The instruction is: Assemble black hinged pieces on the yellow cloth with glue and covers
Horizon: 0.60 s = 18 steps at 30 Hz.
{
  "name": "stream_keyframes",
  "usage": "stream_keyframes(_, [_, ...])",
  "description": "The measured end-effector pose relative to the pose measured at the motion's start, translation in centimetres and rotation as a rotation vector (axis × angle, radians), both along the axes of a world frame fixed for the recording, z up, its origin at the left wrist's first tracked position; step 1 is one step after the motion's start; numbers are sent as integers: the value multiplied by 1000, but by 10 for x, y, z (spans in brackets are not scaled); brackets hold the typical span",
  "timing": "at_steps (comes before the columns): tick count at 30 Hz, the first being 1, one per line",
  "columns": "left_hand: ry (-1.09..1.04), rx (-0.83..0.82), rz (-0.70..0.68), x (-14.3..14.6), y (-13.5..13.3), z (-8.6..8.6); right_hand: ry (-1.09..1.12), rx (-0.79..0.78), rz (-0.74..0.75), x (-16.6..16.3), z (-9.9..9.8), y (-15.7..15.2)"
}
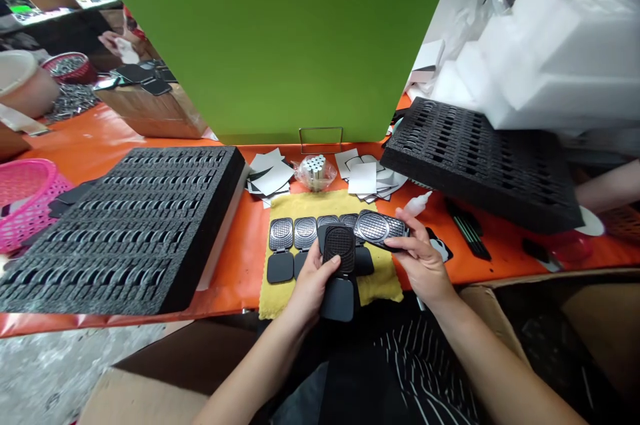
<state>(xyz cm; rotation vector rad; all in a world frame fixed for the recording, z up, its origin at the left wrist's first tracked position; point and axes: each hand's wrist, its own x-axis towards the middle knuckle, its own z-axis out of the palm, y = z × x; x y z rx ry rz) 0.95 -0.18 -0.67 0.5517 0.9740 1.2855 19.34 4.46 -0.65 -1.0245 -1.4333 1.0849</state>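
Note:
My left hand point(314, 282) is closed around a black hinged case point(340, 252), unfolded, its thumb on the grid-patterned half. The smooth half hangs lower, and a second dark piece shows behind. To the right, my right hand point(420, 257) grips another black hinged case point(374, 228) with an oval and a grid on its face, held tilted just above the cloth. Several similar cases point(281, 233) lie unfolded in a row on the yellow cloth point(273, 298), partly hidden by my left hand and what it holds.
Black foam trays with slots stand left point(145, 212) and right point(470, 158). Behind the cloth lie white cards point(273, 172), a bagged bundle of small cylinders point(316, 170) and a small white bottle point(417, 203). A green panel point(280, 38) rises at the back. Another person's arm point(610, 186) shows at right.

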Motion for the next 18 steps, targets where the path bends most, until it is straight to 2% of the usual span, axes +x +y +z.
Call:
stream_keyframes(2, [90, -12, 61, -2, 0, -3, 33, -65, 26, -1, -1, -1])
stream_keyframes(4, [220, -3, 90, -5, 0, -7, 123, -235, 29, -6, -2, -4])
stream_keyframes(7, [332, 2, 10, -6, 0, -10, 248, -565, -14, -16, -3, -11])
stream_keyframes(9, [323, -18, -39, -5, -1, -10, 270, -692, 9, -21, -4, -17])
stream_keyframes(11, [281, -51, -60, -1, -2, -10, 263, -730, 83, -23, -4, -22])
stream_keyframes(13, [212, -116, -84, 2, -3, -10, 212, -700, 143, -21, -6, -26])
stream_keyframes(15, [133, -177, -80, 3, -4, -10, 127, -630, 128, -19, -10, -29])
stream_keyframes(18, [95, -180, 6, 5, -5, -10, 66, -591, 111, -20, -18, -38])
